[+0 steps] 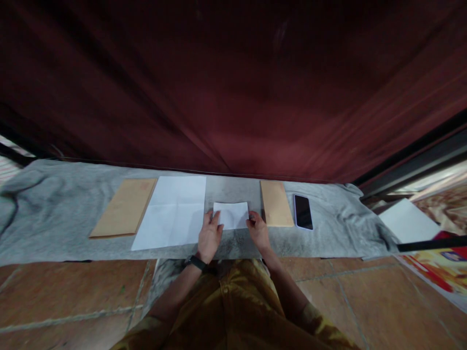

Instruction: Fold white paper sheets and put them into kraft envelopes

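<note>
A small folded white paper lies on the grey cloth in front of me. My left hand rests at its left edge, fingers pressing on the paper's lower left corner. My right hand pinches the paper's right edge with fingers curled. A larger white sheet with fold creases lies flat just to the left of my left hand.
A brown envelope lies left of the large sheet. Another brown envelope and a dark phone lie right of my right hand. A red curtain hangs behind. A white sheet lies far right. Tiled floor is nearest me.
</note>
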The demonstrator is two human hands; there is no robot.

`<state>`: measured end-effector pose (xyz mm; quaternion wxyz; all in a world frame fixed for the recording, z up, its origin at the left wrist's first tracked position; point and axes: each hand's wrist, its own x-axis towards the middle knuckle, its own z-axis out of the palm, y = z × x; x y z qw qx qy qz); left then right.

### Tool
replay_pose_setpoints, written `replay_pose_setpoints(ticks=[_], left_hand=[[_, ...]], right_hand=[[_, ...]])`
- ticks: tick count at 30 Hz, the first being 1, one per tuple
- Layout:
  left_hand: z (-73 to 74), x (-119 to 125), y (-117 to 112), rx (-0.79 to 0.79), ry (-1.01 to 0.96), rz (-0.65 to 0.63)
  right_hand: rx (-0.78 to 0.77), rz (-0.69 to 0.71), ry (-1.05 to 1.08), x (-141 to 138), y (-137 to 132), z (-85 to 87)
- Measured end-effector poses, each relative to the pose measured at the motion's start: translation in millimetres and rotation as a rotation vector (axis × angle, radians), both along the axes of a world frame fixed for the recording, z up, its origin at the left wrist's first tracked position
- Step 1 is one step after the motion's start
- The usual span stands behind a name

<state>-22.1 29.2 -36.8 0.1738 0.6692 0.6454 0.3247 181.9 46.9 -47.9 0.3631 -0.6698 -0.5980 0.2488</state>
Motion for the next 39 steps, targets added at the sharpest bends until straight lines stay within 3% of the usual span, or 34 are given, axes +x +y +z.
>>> replay_pose_setpoints(ticks=[12,20,30,33,39], left_hand=[[12.3,5.2,-14.6,0.050,0.319,-0.013],[-7.5,5.5,-34.8,0.138,0.290,-0.251],[-9.6,3.1,-42.4,0.107,0.309,-0.300],[-11.5,3.0,-43.7,0.112,0.308,-0.297],[-14.8,-0.6,-45.4,0.101,0.310,-0.328]], right_hand=[[0.003,0.034,-0.140,-2.1,-2.5,3.2],[0.032,0.038,-0.171,-3.5,-5.0,4.0],[0.081,0.039,-0.234,-7.0,-13.9,17.2],[0.136,0.132,-0.203,-14.2,-21.3,21.9],[0.176,0.477,-0.216,-44.6,-45.6,20.7]])
